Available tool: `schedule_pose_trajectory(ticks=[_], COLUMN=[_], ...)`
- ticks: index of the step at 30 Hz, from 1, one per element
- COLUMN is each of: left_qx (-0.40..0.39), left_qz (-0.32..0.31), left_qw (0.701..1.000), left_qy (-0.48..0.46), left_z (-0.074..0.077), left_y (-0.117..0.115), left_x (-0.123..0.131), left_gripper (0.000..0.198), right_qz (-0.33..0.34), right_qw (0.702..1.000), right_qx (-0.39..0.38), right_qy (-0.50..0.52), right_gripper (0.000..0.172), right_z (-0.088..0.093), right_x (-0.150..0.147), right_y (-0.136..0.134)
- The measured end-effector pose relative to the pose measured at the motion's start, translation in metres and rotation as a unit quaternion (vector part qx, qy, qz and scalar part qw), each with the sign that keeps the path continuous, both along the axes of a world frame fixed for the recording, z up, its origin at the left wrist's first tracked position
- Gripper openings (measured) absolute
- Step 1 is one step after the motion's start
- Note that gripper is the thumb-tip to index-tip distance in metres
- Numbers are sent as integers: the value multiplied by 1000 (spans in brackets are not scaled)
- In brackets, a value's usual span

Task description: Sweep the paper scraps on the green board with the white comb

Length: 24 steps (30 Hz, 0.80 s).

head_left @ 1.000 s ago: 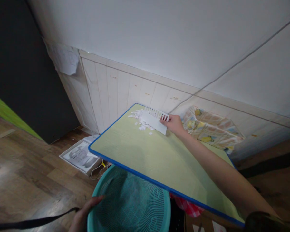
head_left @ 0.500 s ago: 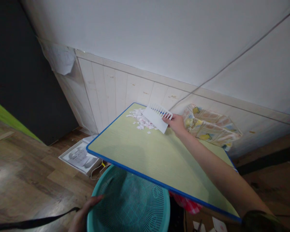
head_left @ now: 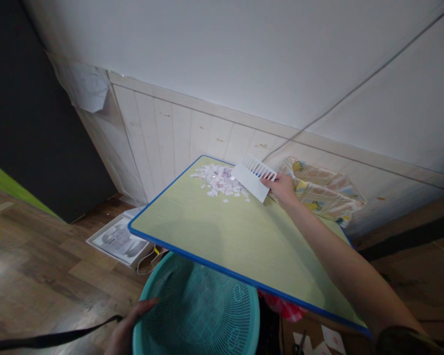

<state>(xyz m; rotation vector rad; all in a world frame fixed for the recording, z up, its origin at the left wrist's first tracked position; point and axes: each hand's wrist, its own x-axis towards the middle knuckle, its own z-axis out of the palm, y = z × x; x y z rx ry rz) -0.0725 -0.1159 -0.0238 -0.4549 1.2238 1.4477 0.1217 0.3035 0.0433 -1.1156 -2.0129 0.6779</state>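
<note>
In the head view, holds a white slotted plate (head_left: 251, 183) in the right hand (head_left: 282, 189), clamped at its right end between thumb and fingers. Tilts it with the slots toward the wall (head_left: 299, 64) and the solid strip nearer the body. Carries it farther right than a second ago, drawn off a heap of white paper scraps (head_left: 222, 180), and so bares much more of that heap, just left of the grip. Leaves the scraps loose on the yellow-green tabletop (head_left: 222, 231), open to view and reach. Below and left of the grip, at the near edge, steadies a teal basket (head_left: 222, 296) with the left hand (head_left: 129, 323), thumb over the rim; with fingers hidden outside, impossible to tell a firm clamp from a light rest. Right of the grip, shows a patterned cloth (head_left: 318, 192) along the far side
</note>
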Motion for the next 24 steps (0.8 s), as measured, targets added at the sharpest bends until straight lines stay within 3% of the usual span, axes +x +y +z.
schedule_pose_trajectory(ticks=[5, 11, 24], left_qx=[-2, -4, -4], left_qz=[-4, 0, 3], left_qw=[999, 1000, 999], left_qy=[45, 22, 33], left_z=[2, -1, -5], left_y=[1, 0, 0], left_x=[2, 1, 0], left_gripper=[80, 76, 69], right_qz=[-15, 20, 82], right_qw=[999, 997, 991], right_qx=[-9, -42, -76], right_qy=[39, 63, 69], right_gripper=[34, 44, 45], right_z=[-10, -14, -10], right_x=[-4, 2, 0], right_y=[8, 10, -17])
